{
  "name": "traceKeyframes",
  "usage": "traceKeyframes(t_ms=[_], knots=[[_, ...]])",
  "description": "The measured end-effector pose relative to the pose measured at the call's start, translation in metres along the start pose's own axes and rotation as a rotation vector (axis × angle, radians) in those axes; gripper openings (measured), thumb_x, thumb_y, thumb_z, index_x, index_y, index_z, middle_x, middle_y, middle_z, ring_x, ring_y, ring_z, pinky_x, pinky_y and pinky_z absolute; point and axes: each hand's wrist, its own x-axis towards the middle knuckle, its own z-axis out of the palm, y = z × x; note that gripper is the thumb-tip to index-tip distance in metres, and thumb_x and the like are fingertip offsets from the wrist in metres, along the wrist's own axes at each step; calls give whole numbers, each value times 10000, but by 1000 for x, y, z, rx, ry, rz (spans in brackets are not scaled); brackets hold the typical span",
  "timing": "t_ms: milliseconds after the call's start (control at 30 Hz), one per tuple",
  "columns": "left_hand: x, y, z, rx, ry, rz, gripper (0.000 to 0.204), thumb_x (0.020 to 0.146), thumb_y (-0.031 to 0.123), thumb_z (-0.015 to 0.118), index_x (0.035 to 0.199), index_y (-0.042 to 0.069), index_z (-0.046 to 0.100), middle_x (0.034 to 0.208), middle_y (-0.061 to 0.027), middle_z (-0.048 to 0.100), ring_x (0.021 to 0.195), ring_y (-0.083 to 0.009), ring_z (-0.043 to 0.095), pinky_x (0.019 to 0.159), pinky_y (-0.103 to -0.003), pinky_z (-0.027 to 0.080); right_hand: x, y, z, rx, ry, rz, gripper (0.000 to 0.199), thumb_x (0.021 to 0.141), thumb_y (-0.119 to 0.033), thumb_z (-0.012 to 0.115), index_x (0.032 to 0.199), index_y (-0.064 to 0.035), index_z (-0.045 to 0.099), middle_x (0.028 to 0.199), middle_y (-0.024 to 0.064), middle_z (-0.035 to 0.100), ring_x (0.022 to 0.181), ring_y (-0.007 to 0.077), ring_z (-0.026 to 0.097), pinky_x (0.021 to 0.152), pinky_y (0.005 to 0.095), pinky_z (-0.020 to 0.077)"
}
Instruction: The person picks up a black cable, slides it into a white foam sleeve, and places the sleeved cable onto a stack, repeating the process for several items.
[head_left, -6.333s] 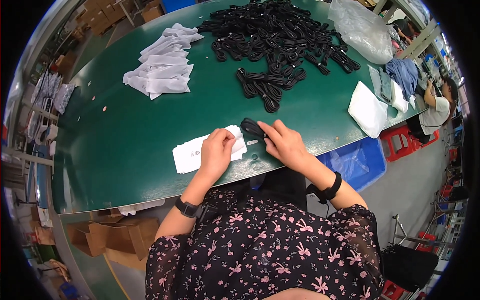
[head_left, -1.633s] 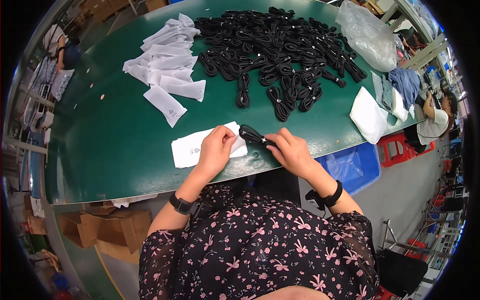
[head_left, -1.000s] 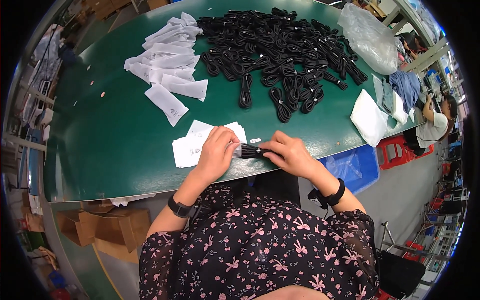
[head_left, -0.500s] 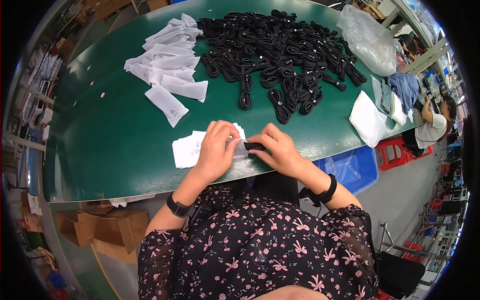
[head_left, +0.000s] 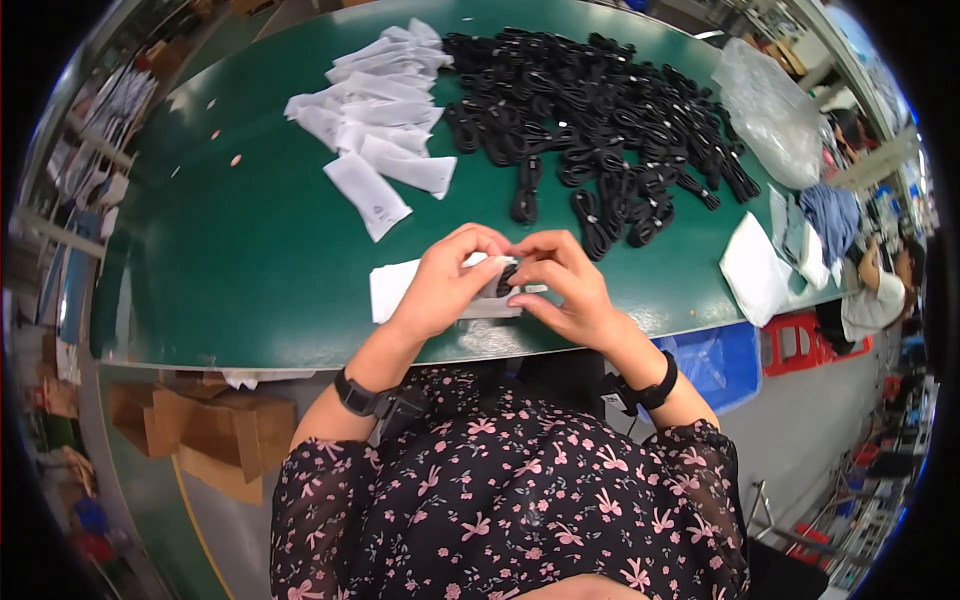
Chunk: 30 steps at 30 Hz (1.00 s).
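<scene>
In mid-frame, the left hand [head_left: 445, 284] pinches a white sleeve [head_left: 491, 307] at the end of a black cable bundle [head_left: 506, 281]; the right hand [head_left: 576, 290] curls narrowly around that end. Beyond, upper left, a white packet [head_left: 364, 193] bears dark print, too small to read.

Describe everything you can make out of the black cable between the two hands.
Only a small end of the black cable shows: dark, bunched strands that look rubbery. It lies above the near part of the green table, between the left hand and the right hand. To its left it appears to run into a pale sleeve, which, with the fingers, hides the rest. The right hand's fingers are at the exposed end; whether they grip or push cannot be told.
</scene>
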Motion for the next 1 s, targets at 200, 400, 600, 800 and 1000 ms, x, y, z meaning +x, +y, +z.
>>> traceKeyframes(t_ms=[200,400,600,800,1000], knots=[[9,4,3,-377,-29,-95,136,951,120,569,1007,-1,597,1073,-55,596,933,-104,557,822,-262,463,5,3,11,-110,-5,30,179,773,14,721,920,-7,621,947,111,575,889,222,588,723,306,497],[28,21,-30,-411,111,-23,190,967,123,543,1067,-31,591,1004,-68,626,926,-133,607,831,-289,506,19,14,4,359,321,360,158,841,-12,655,992,2,611,940,98,567,799,180,576,670,269,481],[37,29,-83,281,629,268,156,894,118,630,1000,4,615,979,-97,632,903,-225,619,807,-344,503,-22,65,-44,-804,-57,479,233,850,-92,659,1019,26,551,934,150,545,788,301,614,643,358,514],[-1,-31,-12,725,92,386,197,806,66,688,984,25,614,983,-115,568,932,-274,581,789,-346,491,-49,78,-33,-921,-95,465,235,844,-113,644,1012,10,536,961,176,529,783,394,607,662,442,528],[-8,-57,25,1032,20,369,155,778,79,707,882,30,604,897,-103,569,849,-307,569,700,-380,492,-60,68,-28,-733,77,479,156,861,-48,576,997,17,536,878,181,569,742,376,597,651,431,503]])
